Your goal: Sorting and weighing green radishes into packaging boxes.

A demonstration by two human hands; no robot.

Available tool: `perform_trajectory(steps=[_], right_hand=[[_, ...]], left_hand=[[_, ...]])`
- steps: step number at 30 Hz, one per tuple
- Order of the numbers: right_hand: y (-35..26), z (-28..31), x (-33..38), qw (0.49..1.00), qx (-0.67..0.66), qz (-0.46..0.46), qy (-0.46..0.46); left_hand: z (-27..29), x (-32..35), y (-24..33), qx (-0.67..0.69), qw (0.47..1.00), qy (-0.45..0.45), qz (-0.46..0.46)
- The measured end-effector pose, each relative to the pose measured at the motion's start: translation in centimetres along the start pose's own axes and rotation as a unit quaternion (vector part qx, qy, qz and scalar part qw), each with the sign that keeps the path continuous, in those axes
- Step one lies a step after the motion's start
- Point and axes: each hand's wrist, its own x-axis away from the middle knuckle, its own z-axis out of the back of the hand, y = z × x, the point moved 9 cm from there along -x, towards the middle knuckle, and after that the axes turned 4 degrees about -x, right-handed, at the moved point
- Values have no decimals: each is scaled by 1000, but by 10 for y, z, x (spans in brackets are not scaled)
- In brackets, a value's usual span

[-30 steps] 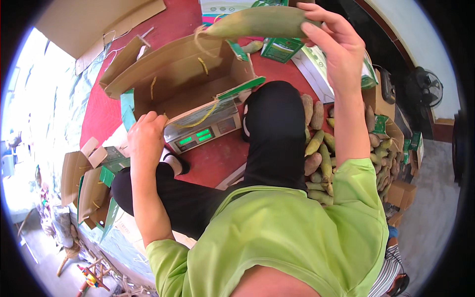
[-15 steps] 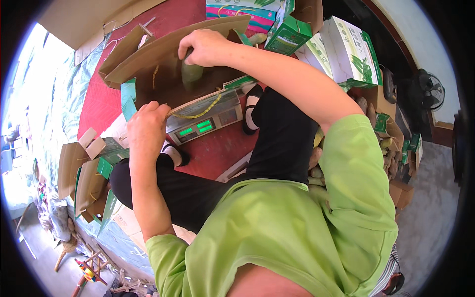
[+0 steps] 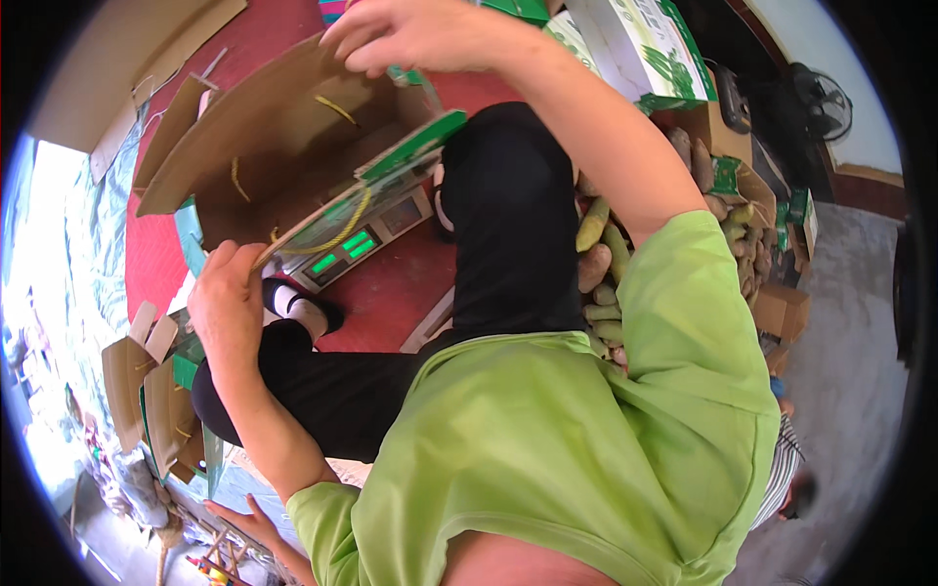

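Observation:
An open cardboard box with yellow cord handles stands on a scale with lit green displays. At the near left corner of the box, my left hand has its fingers closed over the rim. My right hand is above the far right rim, fingers apart and bent, with nothing seen in them. Inside the box I see bare brown cardboard walls; its bottom is partly hidden by the near flap. Long green vegetables and brown tubers lie beside my right leg.
White and green cartons stand at the far right, near a black fan. More open boxes are at the left. Another person's hand shows at the lower left. Red flooring lies under the scale.
My right hand has come up out of the box; the green vegetable it held no longer shows. My left hand keeps its hold on the rim. Another person's hand has appeared at the lower left.

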Motion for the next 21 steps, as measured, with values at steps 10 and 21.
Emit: perform_trajectory(steps=[10,21], right_hand=[[210,107,224,930,139,-186,287],[343,-82,408,761,500,-397,-116]], left_hand=[[-5,-4,0,14,1000,-5,23],[-6,-3,-4,1,1000,9,26]])
